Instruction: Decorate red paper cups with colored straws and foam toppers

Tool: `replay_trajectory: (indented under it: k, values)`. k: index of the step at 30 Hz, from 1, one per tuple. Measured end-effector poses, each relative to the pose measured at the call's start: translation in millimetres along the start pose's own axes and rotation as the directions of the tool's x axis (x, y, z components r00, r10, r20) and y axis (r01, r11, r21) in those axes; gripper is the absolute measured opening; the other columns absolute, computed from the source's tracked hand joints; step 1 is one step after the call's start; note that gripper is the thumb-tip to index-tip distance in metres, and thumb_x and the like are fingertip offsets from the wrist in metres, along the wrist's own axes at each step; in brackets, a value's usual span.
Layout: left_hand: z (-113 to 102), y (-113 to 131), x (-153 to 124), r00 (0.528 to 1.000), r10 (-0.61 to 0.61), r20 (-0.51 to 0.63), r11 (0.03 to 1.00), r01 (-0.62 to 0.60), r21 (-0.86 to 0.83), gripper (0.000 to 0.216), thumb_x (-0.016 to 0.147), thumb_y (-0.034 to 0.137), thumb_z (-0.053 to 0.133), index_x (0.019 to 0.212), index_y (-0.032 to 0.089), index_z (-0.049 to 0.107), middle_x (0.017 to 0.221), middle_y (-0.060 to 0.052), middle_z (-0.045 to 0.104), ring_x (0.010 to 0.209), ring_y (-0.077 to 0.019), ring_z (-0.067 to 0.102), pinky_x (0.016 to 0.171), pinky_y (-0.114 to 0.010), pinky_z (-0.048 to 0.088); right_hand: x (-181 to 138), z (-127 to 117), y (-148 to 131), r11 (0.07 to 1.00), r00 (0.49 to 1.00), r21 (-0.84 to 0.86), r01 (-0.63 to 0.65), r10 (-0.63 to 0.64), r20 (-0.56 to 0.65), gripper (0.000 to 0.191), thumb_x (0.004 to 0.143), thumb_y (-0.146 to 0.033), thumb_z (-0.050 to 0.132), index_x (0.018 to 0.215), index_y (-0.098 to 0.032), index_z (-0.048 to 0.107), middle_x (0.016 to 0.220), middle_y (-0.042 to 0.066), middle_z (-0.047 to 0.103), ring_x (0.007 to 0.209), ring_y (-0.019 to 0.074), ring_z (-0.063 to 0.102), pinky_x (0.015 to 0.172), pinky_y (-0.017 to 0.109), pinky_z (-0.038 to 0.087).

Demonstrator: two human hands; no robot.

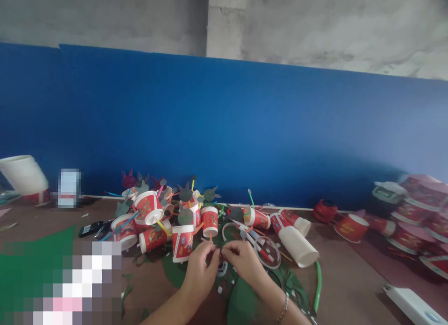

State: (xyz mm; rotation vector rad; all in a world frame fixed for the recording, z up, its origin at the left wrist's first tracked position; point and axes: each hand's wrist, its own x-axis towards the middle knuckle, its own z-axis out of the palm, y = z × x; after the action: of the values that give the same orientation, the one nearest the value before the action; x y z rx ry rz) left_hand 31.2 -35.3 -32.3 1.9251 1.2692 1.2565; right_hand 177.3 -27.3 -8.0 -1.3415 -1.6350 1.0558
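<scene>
My left hand and my right hand meet fingertip to fingertip above the table. Each is closed in a pinch, and what lies between the fingers is too small to make out. Just beyond the left fingertips, a red printed paper cup has an orange strip under it. Another red paper cup stands upright left of my left hand. Around them is a heap of cups with coloured strips and dark paper animal heads. Green sheet scraps lie beneath my right wrist.
A white stack of cups lies to the right, near a clear plastic ring and a green strip. Stacked red cups fill the far right. A blue partition rises behind the brown table.
</scene>
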Motion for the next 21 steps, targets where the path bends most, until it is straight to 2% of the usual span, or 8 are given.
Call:
replay_trajectory:
  k: [8,12,17,21]
  values:
    - [1,-1,-2,0.996,0.083,0.01,0.996,-0.084,0.027,0.024,0.088,0.024,0.041,0.069,0.019,0.054,0.071,-0.006,0.06,0.07,-0.0189,0.056,0.065,-0.028,0.044,-2,9,5,0.984,0.993,0.159,-0.082,0.094,-0.069,0.019,0.067,-0.026,0.054,0.054,-0.014,0.062,0.052,0.0,0.06,0.055,0.0131,0.053,0.054,0.023,0.04]
    - [2,-1,-2,0.995,0.098,0.014,0.995,-0.098,0.001,0.023,0.088,0.023,0.043,0.069,0.019,0.055,0.072,-0.005,0.061,0.071,-0.0187,0.057,0.066,-0.027,0.044,-1,12,8,0.98,0.99,0.174,-0.092,0.109,-0.09,0.016,0.063,-0.022,0.049,0.052,-0.015,0.057,0.051,0.0,0.057,0.053,0.0118,0.05,0.053,0.022,0.039]
    - [5,-1,0,1.0,-0.01,0.001,0.996,0.01,-0.085,0.024,0.086,0.026,0.044,0.065,0.019,0.052,0.063,-0.001,0.055,0.062,-0.0157,0.051,0.058,-0.024,0.04,-2,7,-2,0.995,0.993,0.06,-0.075,0.08,-0.092,0.013,0.064,-0.02,0.046,0.052,-0.017,0.052,0.05,-0.002,0.052,0.052,0.0108,0.047,0.051,0.021,0.035]
    - [4,-1,2,0.993,-0.111,-0.029,0.976,0.104,-0.192,0.025,0.085,0.033,0.047,0.066,0.018,0.05,0.06,0.001,0.05,0.059,-0.0141,0.048,0.054,-0.022,0.039,-2,0,-8,0.98,0.995,-0.195,-0.033,0.014,-0.098,0.014,0.065,-0.016,0.047,0.05,-0.018,0.047,0.048,-0.005,0.043,0.05,0.0095,0.04,0.049,0.021,0.028]
